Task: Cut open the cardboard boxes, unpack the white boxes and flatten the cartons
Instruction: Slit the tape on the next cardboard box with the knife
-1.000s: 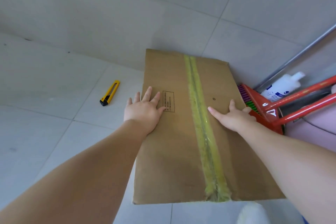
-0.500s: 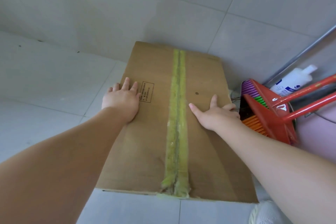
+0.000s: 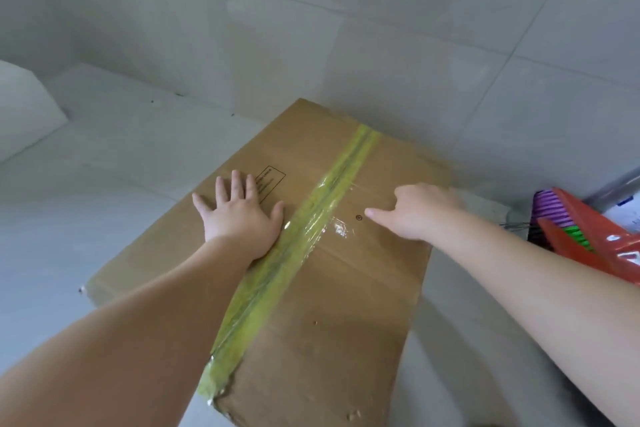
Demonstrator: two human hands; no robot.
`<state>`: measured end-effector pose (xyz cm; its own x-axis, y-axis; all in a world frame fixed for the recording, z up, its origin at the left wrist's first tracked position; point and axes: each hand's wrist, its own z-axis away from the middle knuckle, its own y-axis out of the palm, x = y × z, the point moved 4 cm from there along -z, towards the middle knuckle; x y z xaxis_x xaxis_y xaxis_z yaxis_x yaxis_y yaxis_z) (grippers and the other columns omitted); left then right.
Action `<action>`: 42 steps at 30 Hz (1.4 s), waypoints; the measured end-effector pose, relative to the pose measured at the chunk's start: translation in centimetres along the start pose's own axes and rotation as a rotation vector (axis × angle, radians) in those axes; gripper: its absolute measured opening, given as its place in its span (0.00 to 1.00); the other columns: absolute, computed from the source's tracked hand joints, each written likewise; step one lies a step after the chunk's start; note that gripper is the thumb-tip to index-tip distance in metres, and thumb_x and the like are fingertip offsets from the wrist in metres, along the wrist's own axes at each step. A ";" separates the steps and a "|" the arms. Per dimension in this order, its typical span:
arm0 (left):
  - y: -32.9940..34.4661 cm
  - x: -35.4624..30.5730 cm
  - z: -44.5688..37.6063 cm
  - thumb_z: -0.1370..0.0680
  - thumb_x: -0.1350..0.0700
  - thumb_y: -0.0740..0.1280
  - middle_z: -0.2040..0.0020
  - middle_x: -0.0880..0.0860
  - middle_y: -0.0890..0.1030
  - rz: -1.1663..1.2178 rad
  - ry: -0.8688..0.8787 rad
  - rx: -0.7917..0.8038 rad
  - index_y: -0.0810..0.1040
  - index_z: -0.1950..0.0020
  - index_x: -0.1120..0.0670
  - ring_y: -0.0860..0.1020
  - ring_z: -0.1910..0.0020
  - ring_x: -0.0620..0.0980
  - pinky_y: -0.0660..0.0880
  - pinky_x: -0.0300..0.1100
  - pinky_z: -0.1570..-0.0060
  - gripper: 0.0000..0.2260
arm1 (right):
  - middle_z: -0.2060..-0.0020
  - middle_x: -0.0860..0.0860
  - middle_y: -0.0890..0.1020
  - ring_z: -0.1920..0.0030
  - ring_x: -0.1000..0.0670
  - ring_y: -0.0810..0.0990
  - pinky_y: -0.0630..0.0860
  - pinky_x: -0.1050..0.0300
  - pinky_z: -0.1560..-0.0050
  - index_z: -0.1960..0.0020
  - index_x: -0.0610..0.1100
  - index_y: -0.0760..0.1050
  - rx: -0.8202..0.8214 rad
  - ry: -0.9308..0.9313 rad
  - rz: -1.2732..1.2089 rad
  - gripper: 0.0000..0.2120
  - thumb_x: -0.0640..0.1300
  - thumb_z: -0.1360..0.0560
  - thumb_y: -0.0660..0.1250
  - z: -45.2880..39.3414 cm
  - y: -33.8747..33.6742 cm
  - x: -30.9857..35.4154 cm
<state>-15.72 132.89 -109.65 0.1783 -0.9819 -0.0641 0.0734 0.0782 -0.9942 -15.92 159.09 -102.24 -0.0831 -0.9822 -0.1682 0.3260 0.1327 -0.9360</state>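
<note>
1. Flattened cardboard carton (image 3: 346, 288) lies on the pale tiled floor (image 3: 104, 184), far end up against the tiled wall (image 3: 381, 45), near end reaching the bottom of the view
2. Strip of yellow-green tape (image 3: 294, 253) runs lengthwise down the carton's middle seam, glossy & wrinkled, frayed at the near end
3. Left hand (image 3: 242, 215) lies palm-down on the carton, left of the tape, fingers straight & spread, heel of the palm just at the tape's edge. Small printed rectangle label (image 3: 270, 182) sits just beside its fingertips
4. Right hand (image 3: 419, 211) is on the carton right of the tape, w/ thumb pointing toward the seam near a small round printed mark (image 3: 358, 217); it's motion-blurred, so can't tell how the other fingers lie or whether they curl over the carton's right edge
5. Red broom/dustpan set (image 3: 595, 236) w/ purple & green bristles stands at far right, beside the carton but apart from it
6. No white boxes in shot
</note>
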 end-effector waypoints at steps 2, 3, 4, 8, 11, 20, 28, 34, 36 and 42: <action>0.2 0.4 0.3 0.27 0.33 0.38 0.22 0.51 0.44 0.002 0.005 -0.021 0.45 0.22 0.50 0.43 0.23 0.53 0.42 0.64 0.30 0.37 | 0.39 0.46 0.74 0.41 0.43 0.74 0.68 0.53 0.54 0.40 0.47 0.72 -0.110 0.013 -0.031 0.32 0.71 0.28 0.54 -3.5 -1.1 -0.7; 0.2 0.4 0.4 0.27 0.33 0.38 0.22 0.51 0.44 0.004 0.008 -0.033 0.45 0.22 0.50 0.43 0.23 0.53 0.42 0.63 0.30 0.37 | 0.37 0.44 0.72 0.38 0.42 0.73 0.70 0.51 0.50 0.35 0.46 0.69 -0.139 0.010 -0.049 0.34 0.71 0.28 0.54 -5.2 -1.4 -0.9; 0.2 0.4 0.4 0.27 0.33 0.37 0.22 0.50 0.45 0.010 0.010 -0.043 0.45 0.22 0.50 0.43 0.23 0.53 0.41 0.63 0.30 0.37 | 0.35 0.43 0.70 0.36 0.42 0.72 0.70 0.50 0.46 0.32 0.46 0.67 -0.152 0.004 -0.069 0.37 0.72 0.29 0.54 -6.8 -1.6 -0.9; 0.0 0.4 0.5 0.26 0.33 0.38 0.22 0.49 0.45 0.031 -0.004 -0.055 0.46 0.22 0.49 0.43 0.23 0.51 0.40 0.61 0.29 0.35 | 0.27 0.41 0.59 0.28 0.38 0.60 0.62 0.41 0.34 0.24 0.48 0.52 -0.090 -0.037 -0.045 0.48 0.77 0.33 0.51 -12.3 -1.8 0.5; 0.2 0.6 1.0 0.25 0.33 0.39 0.22 0.48 0.44 0.041 -0.040 -0.049 0.45 0.22 0.47 0.42 0.23 0.49 0.39 0.60 0.28 0.34 | 0.25 0.41 0.53 0.27 0.36 0.55 0.58 0.36 0.31 0.23 0.52 0.44 -0.022 -0.079 -0.032 0.53 0.81 0.38 0.45 -14.3 -1.1 1.9; 0.2 1.3 1.2 0.26 0.33 0.39 0.22 0.47 0.44 0.028 -0.123 -0.009 0.46 0.22 0.47 0.42 0.24 0.49 0.40 0.62 0.29 0.34 | 0.27 0.40 0.59 0.31 0.37 0.63 0.65 0.41 0.38 0.23 0.55 0.40 -0.013 -0.135 0.058 0.62 0.85 0.51 0.31 -11.7 0.5 1.5; 0.4 4.3 2.9 0.24 0.34 0.41 0.22 0.57 0.43 0.057 -0.403 0.008 0.43 0.23 0.59 0.40 0.24 0.54 0.41 0.59 0.28 0.38 | 0.33 0.40 0.72 0.39 0.40 0.75 0.73 0.50 0.52 0.22 0.44 0.44 -0.063 -0.487 0.078 0.51 0.78 0.33 0.38 -3.2 2.8 7.0; -0.3 3.1 1.2 0.25 0.33 0.42 0.22 0.52 0.44 0.075 -0.235 -0.024 0.46 0.22 0.53 0.41 0.24 0.50 0.39 0.54 0.27 0.36 | 0.55 0.46 0.83 0.49 0.41 0.79 0.72 0.53 0.56 0.42 0.47 0.74 -0.176 -0.822 -0.276 0.22 0.61 0.22 0.51 -2.9 0.9 8.9; -0.4 2.1 0.2 0.24 0.33 0.42 0.22 0.52 0.44 0.075 -0.206 -0.017 0.46 0.22 0.52 0.41 0.24 0.50 0.39 0.55 0.27 0.36 | 0.59 0.44 0.82 0.54 0.39 0.78 0.74 0.51 0.59 0.52 0.44 0.74 -0.264 -0.786 -0.291 0.18 0.56 0.21 0.53 -5.1 0.9 8.8; -1.0 0.2 -4.8 0.23 0.34 0.43 0.22 0.52 0.46 0.096 -0.184 -0.052 0.48 0.22 0.52 0.43 0.23 0.50 0.41 0.52 0.26 0.34 | 0.45 0.43 0.74 0.44 0.39 0.74 0.70 0.52 0.52 0.41 0.44 0.69 -0.140 -0.762 -0.150 0.11 0.45 0.21 0.54 -13.2 3.9 11.4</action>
<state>-20.44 131.79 -109.06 0.3587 -0.9218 -0.1470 -0.0028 0.1564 -0.9877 -28.06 150.12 -111.86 0.5682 -0.8043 0.1741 0.2369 -0.0428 -0.9706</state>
